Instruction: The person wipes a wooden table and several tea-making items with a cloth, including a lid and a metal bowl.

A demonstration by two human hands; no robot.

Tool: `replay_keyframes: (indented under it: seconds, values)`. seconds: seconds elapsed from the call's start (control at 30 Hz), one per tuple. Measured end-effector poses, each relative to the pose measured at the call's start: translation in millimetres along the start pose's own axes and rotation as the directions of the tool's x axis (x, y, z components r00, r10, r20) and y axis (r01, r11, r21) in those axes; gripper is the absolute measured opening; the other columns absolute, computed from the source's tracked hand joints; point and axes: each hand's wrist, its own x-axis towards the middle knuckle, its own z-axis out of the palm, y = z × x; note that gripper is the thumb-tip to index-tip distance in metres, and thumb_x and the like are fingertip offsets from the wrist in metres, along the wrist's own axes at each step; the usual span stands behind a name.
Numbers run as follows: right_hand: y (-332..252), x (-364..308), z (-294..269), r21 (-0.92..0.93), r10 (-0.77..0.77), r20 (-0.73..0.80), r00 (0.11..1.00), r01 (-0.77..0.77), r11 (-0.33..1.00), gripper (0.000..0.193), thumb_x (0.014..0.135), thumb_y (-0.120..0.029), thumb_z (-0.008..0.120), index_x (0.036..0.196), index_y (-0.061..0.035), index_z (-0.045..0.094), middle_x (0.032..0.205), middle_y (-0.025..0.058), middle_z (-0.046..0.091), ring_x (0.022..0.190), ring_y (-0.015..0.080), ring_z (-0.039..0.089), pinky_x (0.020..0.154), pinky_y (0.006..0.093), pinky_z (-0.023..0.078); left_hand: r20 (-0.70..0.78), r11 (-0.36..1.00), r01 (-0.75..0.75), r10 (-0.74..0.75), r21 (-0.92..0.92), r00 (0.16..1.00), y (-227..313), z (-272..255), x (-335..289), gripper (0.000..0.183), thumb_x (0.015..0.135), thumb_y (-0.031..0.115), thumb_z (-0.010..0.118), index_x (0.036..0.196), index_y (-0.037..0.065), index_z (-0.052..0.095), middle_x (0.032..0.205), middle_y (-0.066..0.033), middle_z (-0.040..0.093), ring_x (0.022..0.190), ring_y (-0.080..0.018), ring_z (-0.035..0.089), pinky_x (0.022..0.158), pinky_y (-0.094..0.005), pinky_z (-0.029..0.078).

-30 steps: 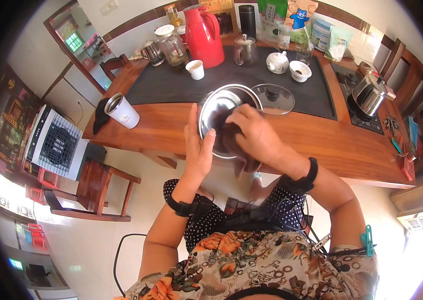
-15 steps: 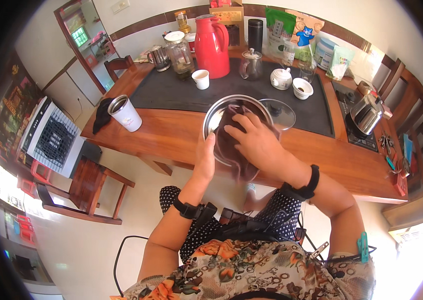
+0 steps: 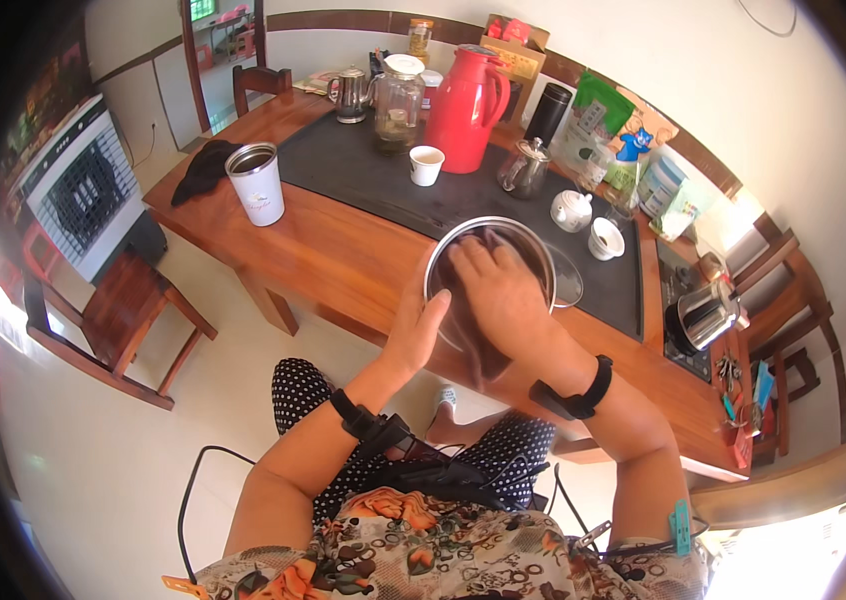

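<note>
A round stainless-steel pot (image 3: pixel 475 224) is held up at the table's near edge, its open mouth tilted towards me. My left hand (image 3: pixel 413 328) grips the pot's left side, the thumb near the rim. A dark brown cloth (image 3: pixel 465 335) lies inside the pot and hangs over its near rim. My right hand (image 3: pixel 505 300) reaches into the pot with fingers bent onto the cloth; the fingertips are partly hidden. Just right of the pot, a clear glass lid (image 3: pixel 570 282) rests partly on the black tea tray (image 3: pixel 343 170).
A white tumbler (image 3: pixel 258 192) and a black cloth (image 3: pixel 205 172) stand left. Behind are a red thermos jug (image 3: pixel 463 110), a white cup (image 3: pixel 426 166), a glass jar (image 3: pixel 398 110) and a white teapot (image 3: pixel 571 211). A steel kettle (image 3: pixel 707 312) stands right; a wooden chair (image 3: pixel 128 315) is left.
The view has turned, so the table runs more slantwise. My right hand has gone deeper into the pot with the cloth, and my left hand keeps its hold on the side.
</note>
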Motion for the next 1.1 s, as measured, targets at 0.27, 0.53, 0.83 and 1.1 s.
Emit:
replay_keyframes:
  seconds: [0.27,0.53,0.83,1.1]
  values:
    - [15.0,-16.9,-29.4,0.005,0.075,0.275,0.959,-0.08,0.997,0.015,0.071,-0.007,0.065,0.085,-0.0036,0.061,0.09,0.013,0.062,0.083,0.028,0.062,0.071,0.0369,0.051,-0.077,0.962,-0.054,0.077,0.267,0.994,1.9,5.6,-6.5,0.065,0.092,0.018,0.052,0.151,0.003,0.03,0.135,-0.0254,0.047,0.122,-0.0348,0.046,0.108,-0.0426,0.033]
    - [-17.3,-12.9,-23.8,0.309,-0.064,0.162,0.985,0.011,0.951,0.036,0.072,-0.009,0.065,0.108,-0.0025,0.066,0.102,0.0078,0.064,0.092,0.0283,0.058,0.081,0.039,0.049,-0.093,0.984,-0.039,0.055,0.173,0.994,-3.7,4.7,-6.8,0.067,0.091,0.017,0.052,0.152,0.003,0.028,0.135,-0.0256,0.046,0.123,-0.0365,0.045,0.107,-0.0427,0.034]
    - [9.7,-5.6,-14.3,0.055,0.162,0.034,0.986,-0.163,0.985,0.024,0.07,-0.007,0.063,0.093,-0.0015,0.061,0.095,0.0148,0.066,0.082,0.0308,0.063,0.072,0.0413,0.052,-0.122,0.989,0.011,0.007,0.146,0.992,10.3,7.7,-11.7,0.073,0.088,0.018,0.058,0.153,0.004,0.027,0.135,-0.0235,0.046,0.121,-0.0339,0.047,0.106,-0.0402,0.036]
    - [-9.1,-18.6,-37.7,0.339,0.138,0.376,0.916,-0.275,0.9,0.03,0.076,-0.012,0.064,0.104,0.0,0.06,0.091,0.0211,0.064,0.089,0.0385,0.061,0.077,0.0471,0.049,-0.066,0.941,-0.122,0.15,0.315,0.987,3.8,6.1,-16.2,0.075,0.086,0.016,0.059,0.153,0.005,0.027,0.135,-0.0206,0.045,0.121,-0.0351,0.045,0.108,-0.0425,0.033]
